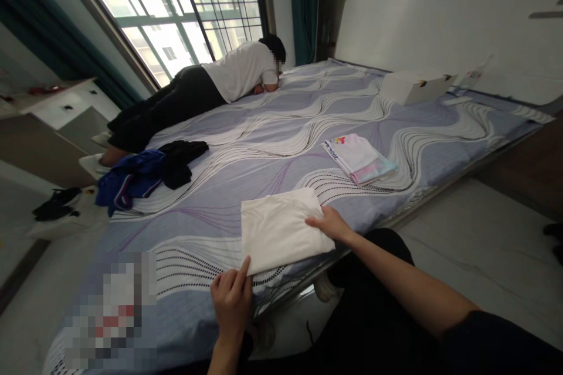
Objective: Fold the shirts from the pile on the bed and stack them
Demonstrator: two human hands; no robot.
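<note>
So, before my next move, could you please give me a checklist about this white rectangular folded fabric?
1. White rectangular folded fabric smooth: not ok; wrinkles show.
2. Left-hand grip touching it: ok; by the near-left corner.
3. Right-hand grip touching it: ok; thumb on top.
4. White, pink and pale-blue printed fabric apart from it: ok.
5. Underside unwrinkled: cannot tell; hidden.

Could not see the part of the white cloth (279, 233) behind the right hand (333, 224), the left forearm (226, 356) past the bottom edge, or the pixelated thing (115, 310) clearly.
</note>
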